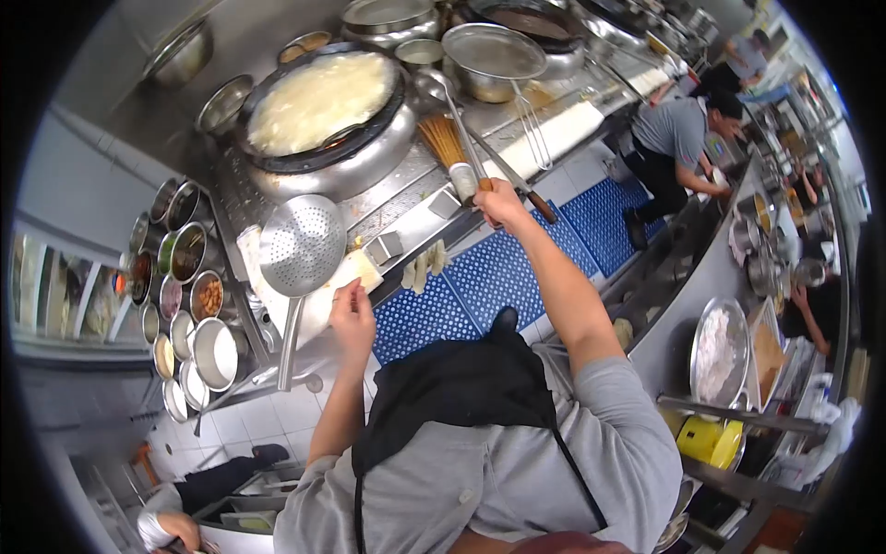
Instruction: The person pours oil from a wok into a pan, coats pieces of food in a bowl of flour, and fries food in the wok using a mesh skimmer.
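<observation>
The long-handled steel ladle (pixel 459 120) is held at the wooden end of its shaft by the right hand (pixel 499 205), whose fingers are wrapped round it; its bowl lies out over the stove top, beyond the brush. The shaft looks stiff and slim, with most of the weight likely carried at the far bowl, so a firm grasp on the wooden end would be called for; grease could make the metal slippery. The left hand (pixel 353 323) is loosely curled with nothing seen in it, near the round perforated steel skimmer (pixel 302 245), whose rigid metal handle would be best gripped toward its lower end. Close along the ladle's shaft are set a stiff tan bamboo brush (pixel 443 143) with a pale bound grip and, on the other side, a tool with a dark wooden handle (pixel 542 207); both could be knocked. The broad black wok (pixel 277 163) is filled with pale, frothy liquid, and farther back a round wire-mesh strainer (pixel 494 49) is rested over a metal pot.
</observation>
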Demonstrator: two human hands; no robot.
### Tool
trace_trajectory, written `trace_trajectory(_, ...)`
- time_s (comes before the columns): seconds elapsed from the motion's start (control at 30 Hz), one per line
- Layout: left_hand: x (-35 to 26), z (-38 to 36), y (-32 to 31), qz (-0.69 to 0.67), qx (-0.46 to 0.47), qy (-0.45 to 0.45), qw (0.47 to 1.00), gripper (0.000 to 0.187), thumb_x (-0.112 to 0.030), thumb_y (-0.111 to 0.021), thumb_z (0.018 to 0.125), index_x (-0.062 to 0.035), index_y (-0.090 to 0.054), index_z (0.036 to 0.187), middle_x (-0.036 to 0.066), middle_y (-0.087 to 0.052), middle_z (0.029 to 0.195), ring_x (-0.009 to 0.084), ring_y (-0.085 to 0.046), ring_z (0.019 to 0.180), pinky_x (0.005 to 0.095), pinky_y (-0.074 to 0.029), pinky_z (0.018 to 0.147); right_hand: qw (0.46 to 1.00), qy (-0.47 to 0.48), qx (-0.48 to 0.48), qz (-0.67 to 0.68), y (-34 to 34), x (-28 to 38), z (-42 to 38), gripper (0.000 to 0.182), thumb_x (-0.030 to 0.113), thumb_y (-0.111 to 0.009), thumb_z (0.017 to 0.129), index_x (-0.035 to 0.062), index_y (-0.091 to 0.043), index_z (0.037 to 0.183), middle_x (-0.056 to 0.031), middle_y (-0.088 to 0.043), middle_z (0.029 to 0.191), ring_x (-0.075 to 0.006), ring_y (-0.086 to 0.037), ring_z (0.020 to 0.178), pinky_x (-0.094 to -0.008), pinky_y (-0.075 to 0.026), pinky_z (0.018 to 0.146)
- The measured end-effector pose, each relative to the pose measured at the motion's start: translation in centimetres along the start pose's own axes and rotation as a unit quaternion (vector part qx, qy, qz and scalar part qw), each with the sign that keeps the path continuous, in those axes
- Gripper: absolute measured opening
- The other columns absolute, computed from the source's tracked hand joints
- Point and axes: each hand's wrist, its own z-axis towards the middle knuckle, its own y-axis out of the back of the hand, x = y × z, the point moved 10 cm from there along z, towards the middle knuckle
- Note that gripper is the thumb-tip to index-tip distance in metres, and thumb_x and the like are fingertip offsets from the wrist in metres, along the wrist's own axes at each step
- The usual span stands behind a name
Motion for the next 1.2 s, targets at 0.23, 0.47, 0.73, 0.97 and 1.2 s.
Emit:
trace_trajectory(0.23,-8.3,-0.6,-11.2,-0.061,0.175,-0.181,0.966,0.017,0.000,-0.061,0.083,0.0001,-0.066,0.100,0.015,-0.065,0.083,0.0245,-0.064,0.068,0.0309,-0.051,0.062,0.989,0.127,-0.054,0.051,2.0,-0.3,-6.4,0.019,0.010,-0.064,0.074,0.0036,-0.058,0.091,-0.0028,-0.056,0.065,-0.0097,-0.050,0.049,-0.0275,-0.040,0.043)
trace_trajectory(0.47,-16.4,-7.3,-26.4,-0.030,0.443,-0.377,0.813,0.046,-0.011,-0.064,0.079,0.0042,-0.055,0.121,0.028,-0.052,0.124,0.0418,-0.049,0.118,0.0474,-0.040,0.098,0.994,0.064,-0.075,0.036,4.1,0.7,-9.6,0.019,0.010,-0.066,0.078,0.0017,-0.058,0.092,-0.0054,-0.057,0.067,-0.0114,-0.051,0.044,-0.0285,-0.039,0.037)
trace_trajectory(0.73,-23.2,-7.1,-40.2,0.086,0.373,-0.569,0.728,0.051,-0.019,-0.059,0.083,-0.0044,-0.052,0.131,0.017,-0.050,0.136,0.0369,-0.043,0.129,0.0516,-0.028,0.108,0.920,0.137,-0.286,-0.232,15.1,2.5,-13.4,0.027,0.027,-0.066,0.069,0.0075,-0.064,0.087,-0.0156,-0.064,0.078,-0.0302,-0.063,0.077,-0.0470,-0.046,0.073)
trace_trajectory(0.97,-19.8,-3.3,-44.7,0.258,0.441,-0.542,0.667,0.013,-0.011,-0.055,0.081,-0.0037,-0.065,0.086,0.012,-0.065,0.079,0.0281,-0.062,0.080,0.0433,-0.042,0.088,0.970,0.154,-0.187,0.000,22.8,-1.2,-11.8,0.016,0.013,-0.066,0.077,0.0001,-0.060,0.085,-0.0038,-0.053,0.060,-0.0117,-0.053,0.056,-0.0304,-0.042,0.051)
trace_trajectory(1.2,-24.3,-10.8,-50.8,-0.038,0.622,-0.392,0.676,0.031,-0.008,-0.061,0.077,0.0028,-0.058,0.106,0.020,-0.062,0.096,0.0378,-0.058,0.087,0.0454,-0.045,0.083,0.966,0.093,-0.130,0.203,27.0,-4.9,-10.4,0.015,0.012,-0.067,0.077,0.0023,-0.057,0.084,-0.0014,-0.052,0.058,-0.0098,-0.049,0.044,-0.0272,-0.038,0.038)
